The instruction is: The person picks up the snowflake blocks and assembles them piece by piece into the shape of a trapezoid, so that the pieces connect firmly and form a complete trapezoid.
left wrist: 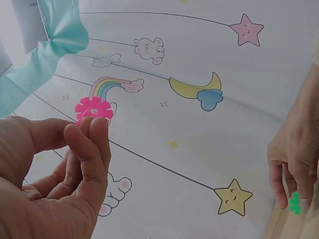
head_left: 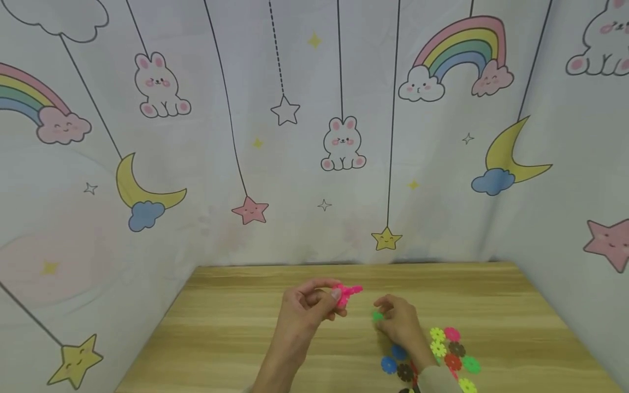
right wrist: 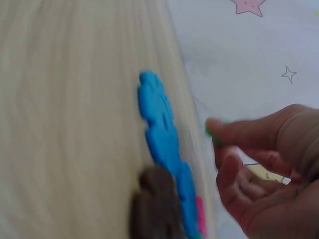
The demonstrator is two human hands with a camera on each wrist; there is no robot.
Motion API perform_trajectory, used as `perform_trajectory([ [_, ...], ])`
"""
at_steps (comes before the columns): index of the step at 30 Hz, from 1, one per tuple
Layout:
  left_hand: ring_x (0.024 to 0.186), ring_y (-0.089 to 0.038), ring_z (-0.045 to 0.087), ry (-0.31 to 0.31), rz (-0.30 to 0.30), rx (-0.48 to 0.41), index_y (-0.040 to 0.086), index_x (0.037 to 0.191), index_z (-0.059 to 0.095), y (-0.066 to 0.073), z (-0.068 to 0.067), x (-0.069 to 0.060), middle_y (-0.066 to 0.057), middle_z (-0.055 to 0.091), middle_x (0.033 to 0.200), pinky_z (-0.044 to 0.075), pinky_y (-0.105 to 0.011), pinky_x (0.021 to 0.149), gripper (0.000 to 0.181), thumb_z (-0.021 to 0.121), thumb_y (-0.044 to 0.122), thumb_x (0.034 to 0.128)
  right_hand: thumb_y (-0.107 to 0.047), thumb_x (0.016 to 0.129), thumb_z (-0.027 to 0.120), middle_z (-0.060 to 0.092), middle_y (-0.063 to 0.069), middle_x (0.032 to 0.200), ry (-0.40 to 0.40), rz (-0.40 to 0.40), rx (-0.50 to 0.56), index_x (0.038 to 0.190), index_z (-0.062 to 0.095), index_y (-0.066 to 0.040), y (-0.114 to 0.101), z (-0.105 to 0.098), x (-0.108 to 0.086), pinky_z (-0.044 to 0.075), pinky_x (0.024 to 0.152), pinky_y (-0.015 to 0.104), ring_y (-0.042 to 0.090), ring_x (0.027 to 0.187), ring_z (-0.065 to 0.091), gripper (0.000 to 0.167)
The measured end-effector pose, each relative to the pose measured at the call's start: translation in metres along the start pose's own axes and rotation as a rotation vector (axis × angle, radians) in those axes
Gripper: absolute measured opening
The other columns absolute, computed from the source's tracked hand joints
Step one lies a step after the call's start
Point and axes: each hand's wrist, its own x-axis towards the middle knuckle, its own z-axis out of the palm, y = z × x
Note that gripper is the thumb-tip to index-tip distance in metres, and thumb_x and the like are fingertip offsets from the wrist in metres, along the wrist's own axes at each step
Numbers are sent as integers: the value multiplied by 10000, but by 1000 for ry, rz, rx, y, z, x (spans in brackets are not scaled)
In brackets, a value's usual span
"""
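My left hand (head_left: 307, 305) pinches pink notched discs (head_left: 345, 295) that are joined at an angle, raised over the table. In the left wrist view one pink disc (left wrist: 93, 109) faces the camera above the fingertips, and the fingers hide the rest. To the right, my right hand (head_left: 399, 322) pinches a green notched disc (head_left: 377, 316) between thumb and fingers. The same green disc (left wrist: 295, 203) shows at the right of the left wrist view. In the right wrist view only a sliver of it appears past the thumb of the right hand (right wrist: 269, 164).
Loose notched discs lie around the right forearm: blue (head_left: 389, 364), brown (head_left: 405, 373), yellow (head_left: 437, 349), red (head_left: 452, 362) and green (head_left: 470, 364) among them. The wooden table (head_left: 221, 327) ends at a printed cloth backdrop (head_left: 295, 229).
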Motion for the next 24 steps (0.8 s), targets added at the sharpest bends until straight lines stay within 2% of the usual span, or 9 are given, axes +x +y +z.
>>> perform_trajectory([
  [4, 726, -92, 759, -9, 6, 1, -77, 1253, 693, 0, 0, 0, 61, 784, 777, 582, -210, 724, 361, 763, 174, 1003, -24, 828, 872, 799, 97, 1046, 42, 13, 96, 1162, 777, -43, -11, -7, -1, 658, 810, 387, 221, 927, 774, 348],
  [9, 734, -93, 759, -2, 11, 6, -69, 1252, 700, 0, -1, 1, 60, 781, 784, 579, -207, 725, 355, 762, 176, 1002, -121, 921, 842, 835, 104, 1013, 44, 20, 256, 1260, 760, -66, -29, -16, -5, 641, 702, 308, 201, 821, 800, 353],
  [11, 732, -99, 755, 10, 9, 7, -45, 1241, 713, 0, -2, 1, 54, 778, 784, 576, -209, 723, 326, 761, 168, 999, -139, 940, 829, 836, 122, 994, 36, -1, 311, 1277, 754, -73, -36, -20, -8, 640, 671, 311, 224, 779, 805, 352],
  [15, 726, -99, 747, 14, -3, -1, -6, 1237, 724, -2, -2, -1, 55, 774, 782, 575, -216, 727, 284, 753, 153, 1004, -192, 952, 831, 830, 127, 960, 18, -54, 353, 1287, 756, -94, -48, -28, -16, 647, 670, 324, 218, 736, 792, 357],
  [24, 713, -85, 742, 8, 22, 1, -39, 1232, 712, 0, -4, 0, 68, 771, 775, 569, -211, 718, 304, 748, 163, 1007, -245, 988, 798, 795, 7, 884, -45, -161, 468, 1325, 736, -89, -79, -54, -32, 624, 701, 294, 165, 718, 760, 376],
])
